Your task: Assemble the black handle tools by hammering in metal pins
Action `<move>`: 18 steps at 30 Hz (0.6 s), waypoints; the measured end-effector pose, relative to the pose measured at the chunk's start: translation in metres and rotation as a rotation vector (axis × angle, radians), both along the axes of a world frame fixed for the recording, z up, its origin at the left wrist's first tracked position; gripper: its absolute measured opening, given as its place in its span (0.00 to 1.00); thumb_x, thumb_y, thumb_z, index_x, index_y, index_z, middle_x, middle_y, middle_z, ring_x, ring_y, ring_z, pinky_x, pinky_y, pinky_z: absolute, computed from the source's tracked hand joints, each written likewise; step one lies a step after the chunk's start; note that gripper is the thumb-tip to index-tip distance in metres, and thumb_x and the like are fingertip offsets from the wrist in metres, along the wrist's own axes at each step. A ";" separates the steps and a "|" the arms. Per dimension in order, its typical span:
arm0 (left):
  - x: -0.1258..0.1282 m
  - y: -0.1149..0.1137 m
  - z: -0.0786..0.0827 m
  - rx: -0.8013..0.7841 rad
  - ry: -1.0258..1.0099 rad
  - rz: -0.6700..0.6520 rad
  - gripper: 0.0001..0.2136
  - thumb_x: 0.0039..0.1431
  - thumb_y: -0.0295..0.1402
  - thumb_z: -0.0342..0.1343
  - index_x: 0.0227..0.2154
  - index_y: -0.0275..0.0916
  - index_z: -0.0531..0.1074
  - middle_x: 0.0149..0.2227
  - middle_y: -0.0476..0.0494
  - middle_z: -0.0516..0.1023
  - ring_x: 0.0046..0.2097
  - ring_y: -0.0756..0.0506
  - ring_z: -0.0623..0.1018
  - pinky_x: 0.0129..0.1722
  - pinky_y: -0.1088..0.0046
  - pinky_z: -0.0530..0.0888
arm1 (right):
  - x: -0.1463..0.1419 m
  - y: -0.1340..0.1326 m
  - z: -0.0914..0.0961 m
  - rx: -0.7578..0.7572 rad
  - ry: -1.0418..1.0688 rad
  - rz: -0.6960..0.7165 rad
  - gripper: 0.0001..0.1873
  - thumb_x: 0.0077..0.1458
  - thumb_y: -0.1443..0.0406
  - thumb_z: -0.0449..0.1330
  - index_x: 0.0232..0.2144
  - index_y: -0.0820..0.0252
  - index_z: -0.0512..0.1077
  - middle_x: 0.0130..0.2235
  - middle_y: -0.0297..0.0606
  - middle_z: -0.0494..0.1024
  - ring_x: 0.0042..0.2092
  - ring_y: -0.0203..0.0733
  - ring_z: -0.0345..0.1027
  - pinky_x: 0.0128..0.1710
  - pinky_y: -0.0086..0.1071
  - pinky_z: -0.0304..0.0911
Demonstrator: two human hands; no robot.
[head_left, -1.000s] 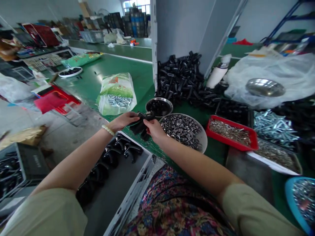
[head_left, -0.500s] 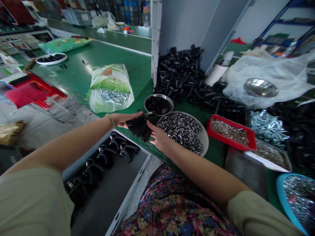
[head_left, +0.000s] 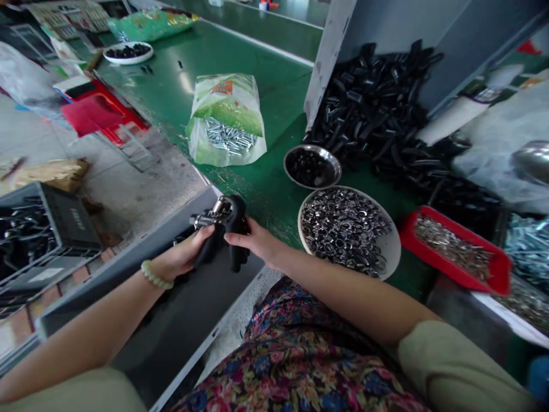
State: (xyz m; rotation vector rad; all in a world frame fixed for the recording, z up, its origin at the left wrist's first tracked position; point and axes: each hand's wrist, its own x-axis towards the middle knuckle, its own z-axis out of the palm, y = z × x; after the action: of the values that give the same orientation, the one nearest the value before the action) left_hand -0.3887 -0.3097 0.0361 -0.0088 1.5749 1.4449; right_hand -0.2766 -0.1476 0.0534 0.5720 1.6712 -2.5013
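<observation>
Both hands hold one black hand-grip tool (head_left: 226, 224) with a metal spring at its top, over the grey crate (head_left: 128, 260) beside my lap. My left hand (head_left: 185, 256), with a bead bracelet at the wrist, is wrapped round one black handle. My right hand (head_left: 254, 242) pinches the other handle from the right. The crate's inside is mostly hidden behind my arms.
On the green table: a white dish of metal rings (head_left: 345, 230), a steel bowl of black parts (head_left: 312, 166), a heap of black handles (head_left: 377, 109), a red tray of small metal parts (head_left: 454, 247), a bag of bolts (head_left: 226, 121). A dark crate (head_left: 30, 234) stands on the floor at left.
Both hands have come down and to the left with the grip tool, from above the table edge to over the grey crate. The camera has tilted down and left.
</observation>
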 end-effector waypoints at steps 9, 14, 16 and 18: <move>0.080 -0.093 -0.161 -0.125 -0.334 0.394 0.22 0.53 0.53 0.56 0.38 0.38 0.74 0.28 0.44 0.77 0.28 0.47 0.76 0.24 0.75 0.69 | -0.033 -0.079 -0.156 0.136 -0.489 0.622 0.08 0.49 0.63 0.59 0.32 0.61 0.73 0.30 0.37 0.76 0.37 0.43 0.70 0.39 0.35 0.62; 0.075 -0.074 -0.204 -0.092 -0.334 0.515 0.23 0.54 0.52 0.56 0.43 0.38 0.72 0.33 0.41 0.78 0.33 0.45 0.78 0.27 0.74 0.71 | -0.046 -0.085 -0.185 0.415 -0.510 0.620 0.20 0.46 0.64 0.62 0.43 0.62 0.72 0.41 0.41 0.77 0.47 0.48 0.69 0.46 0.37 0.61; 0.067 -0.066 -0.216 -0.085 -0.328 0.555 0.24 0.54 0.50 0.57 0.46 0.37 0.71 0.35 0.40 0.79 0.34 0.44 0.79 0.30 0.73 0.73 | -0.047 -0.085 -0.187 0.531 -0.517 0.606 0.30 0.43 0.65 0.64 0.51 0.63 0.68 0.47 0.46 0.75 0.51 0.52 0.67 0.49 0.40 0.60; 0.059 -0.059 -0.227 -0.077 -0.321 0.592 0.24 0.55 0.49 0.58 0.48 0.36 0.70 0.37 0.38 0.79 0.36 0.44 0.79 0.33 0.73 0.74 | -0.042 -0.082 -0.186 0.621 -0.499 0.595 0.36 0.42 0.67 0.65 0.56 0.65 0.64 0.52 0.51 0.73 0.55 0.55 0.65 0.53 0.42 0.58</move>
State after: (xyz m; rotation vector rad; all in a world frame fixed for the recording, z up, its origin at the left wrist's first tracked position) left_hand -0.3300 -0.3682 -0.1912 -0.7709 1.4140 1.7181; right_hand -0.3186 -0.2298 -0.1324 0.5602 1.9917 -1.2974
